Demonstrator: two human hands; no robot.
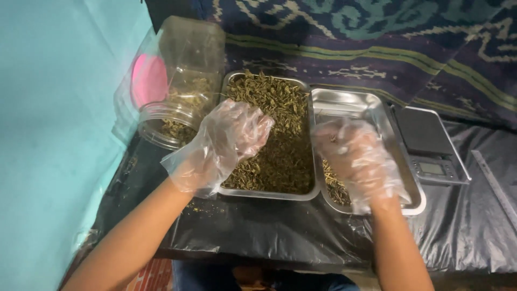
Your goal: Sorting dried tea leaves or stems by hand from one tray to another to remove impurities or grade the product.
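Left hand [229,137] rests on the herb-filled tray [269,194], whose length runs away from the person.

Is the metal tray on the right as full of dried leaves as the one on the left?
No, the right tray shows mostly bare metal with a small pile near the right hand, while the left tray is heaped with dried leaves.

Two rectangular steel trays are being seen side by side on a table covered in black plastic sheet [269,229]. The left steel tray [269,195], filled with dried green-brown herb [280,134], is touching the right steel tray [377,108], which is holding a little herb at its near end. A clear plastic jar [180,81] is lying tilted at the left tray's far left. A flat grey digital scale [431,143] is sitting right of the trays. The left hand [226,143] is hovering over the left tray, the right hand [358,161] over the right.
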